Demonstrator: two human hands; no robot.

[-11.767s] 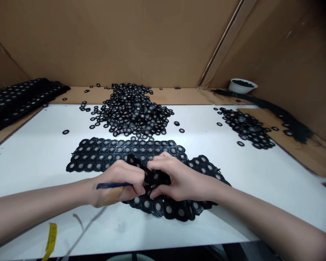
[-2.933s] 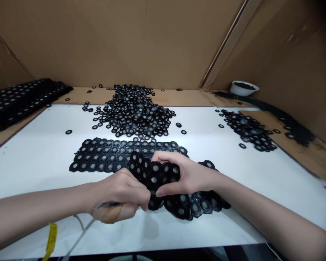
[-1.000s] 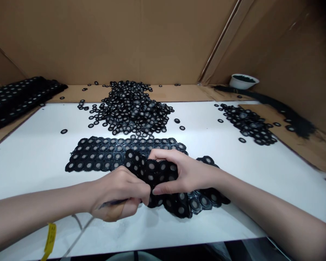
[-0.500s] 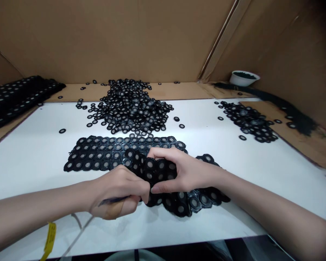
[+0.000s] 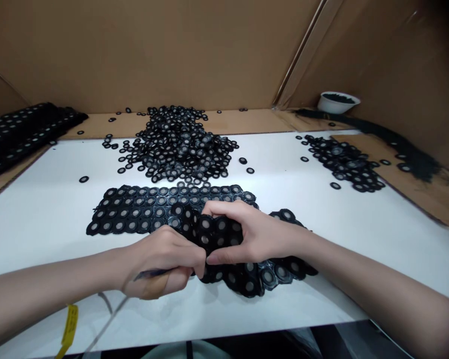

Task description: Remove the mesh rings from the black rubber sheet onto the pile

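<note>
A sheet of joined black discs with grey centres (image 5: 130, 213) lies on the white board, its right part lifted and folded. My right hand (image 5: 247, 232) is curled round the folded part, thumb in front and fingers behind. Against the front of the fold, my left hand (image 5: 168, 259) is closed, its fingertips close to my right thumb. A thin dark tool (image 5: 153, 273) and a tan strip show at my left palm; the tool's tip is hidden. More of the sheet hangs to the right, beneath my right wrist.
Behind the sheet is a large heap of loose discs (image 5: 187, 144). A smaller heap (image 5: 344, 162) lies at right, near dark threads (image 5: 392, 137) and a white bowl (image 5: 337, 103). Stacked disc sheets (image 5: 18, 134) sit at far left. A yellow tag (image 5: 69, 326) hangs near my left forearm.
The view has shifted very slightly. Both hands keep nearly the same hold on the folded sheet.
</note>
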